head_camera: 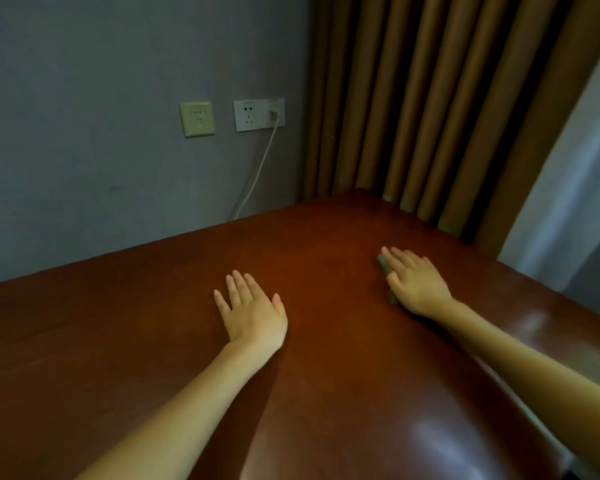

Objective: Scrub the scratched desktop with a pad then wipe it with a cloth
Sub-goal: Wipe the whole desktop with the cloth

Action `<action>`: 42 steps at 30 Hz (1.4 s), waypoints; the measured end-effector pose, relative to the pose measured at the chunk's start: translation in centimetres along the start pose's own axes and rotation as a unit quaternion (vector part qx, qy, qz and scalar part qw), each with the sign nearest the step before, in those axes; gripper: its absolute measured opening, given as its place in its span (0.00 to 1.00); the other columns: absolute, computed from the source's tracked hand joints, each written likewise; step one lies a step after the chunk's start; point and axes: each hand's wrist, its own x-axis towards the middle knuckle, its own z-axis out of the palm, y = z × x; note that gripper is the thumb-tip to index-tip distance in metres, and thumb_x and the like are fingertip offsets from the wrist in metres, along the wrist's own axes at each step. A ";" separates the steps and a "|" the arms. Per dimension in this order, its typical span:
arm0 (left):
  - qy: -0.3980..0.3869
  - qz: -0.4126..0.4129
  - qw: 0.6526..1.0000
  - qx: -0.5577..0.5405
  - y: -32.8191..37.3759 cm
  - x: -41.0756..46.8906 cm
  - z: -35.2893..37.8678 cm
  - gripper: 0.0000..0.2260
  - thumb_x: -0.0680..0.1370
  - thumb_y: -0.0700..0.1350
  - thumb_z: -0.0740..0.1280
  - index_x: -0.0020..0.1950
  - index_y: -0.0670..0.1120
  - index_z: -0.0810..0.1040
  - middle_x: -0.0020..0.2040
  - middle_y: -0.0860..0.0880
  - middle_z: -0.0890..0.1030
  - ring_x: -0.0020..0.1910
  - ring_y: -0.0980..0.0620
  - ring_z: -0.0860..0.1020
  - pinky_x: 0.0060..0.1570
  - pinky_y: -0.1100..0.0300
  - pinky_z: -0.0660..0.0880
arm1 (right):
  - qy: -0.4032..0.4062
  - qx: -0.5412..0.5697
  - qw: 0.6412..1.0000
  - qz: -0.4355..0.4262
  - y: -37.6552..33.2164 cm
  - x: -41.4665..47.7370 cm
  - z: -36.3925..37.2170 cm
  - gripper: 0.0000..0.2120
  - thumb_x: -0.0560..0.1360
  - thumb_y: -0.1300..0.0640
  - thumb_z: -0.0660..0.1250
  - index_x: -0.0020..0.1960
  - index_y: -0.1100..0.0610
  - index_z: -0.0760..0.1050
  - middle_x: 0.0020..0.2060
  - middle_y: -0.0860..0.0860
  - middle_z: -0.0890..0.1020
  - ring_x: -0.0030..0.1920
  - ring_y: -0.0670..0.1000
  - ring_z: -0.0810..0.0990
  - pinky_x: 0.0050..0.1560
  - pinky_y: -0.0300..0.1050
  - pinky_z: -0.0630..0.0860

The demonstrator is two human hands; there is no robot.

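Reddish-brown wooden table [118,323]: the left grip [253,313] lies spread flat near its middle; the right grip [416,285], also spread flat, presses a grey pad [382,264] farther right.

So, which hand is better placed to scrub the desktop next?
The right hand: it lies on the pad, pressing it onto the desktop. The left hand lies flat on bare wood, away from it.
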 end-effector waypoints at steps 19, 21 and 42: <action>0.032 0.174 0.984 -0.020 4.8 -6.2 2.0 0.24 0.83 0.52 0.45 0.79 0.49 0.48 0.79 0.50 0.47 0.78 0.52 0.45 0.76 0.52 0.44 | 0.026 0.021 0.993 0.117 8.2 -17.1 -0.3 0.29 0.75 0.40 0.39 0.76 0.39 0.50 0.77 0.45 0.52 0.77 0.51 0.48 0.75 0.54 0.45; 0.030 0.175 0.984 -0.014 4.8 -6.2 2.0 0.24 0.83 0.52 0.44 0.79 0.48 0.48 0.79 0.49 0.47 0.78 0.51 0.45 0.76 0.51 0.44 | 0.024 0.018 0.999 0.022 4.3 -20.4 0.2 0.35 0.69 0.38 0.33 0.75 0.37 0.48 0.77 0.43 0.50 0.77 0.49 0.46 0.75 0.52 0.43; 0.058 0.168 0.984 -0.024 4.6 -5.6 2.7 0.25 0.83 0.53 0.46 0.79 0.50 0.48 0.79 0.51 0.48 0.78 0.53 0.46 0.76 0.52 0.45 | 0.066 0.039 0.959 0.273 20.4 -9.8 -2.0 0.25 0.79 0.48 0.47 0.76 0.47 0.56 0.73 0.56 0.65 0.70 0.61 0.65 0.70 0.53 0.62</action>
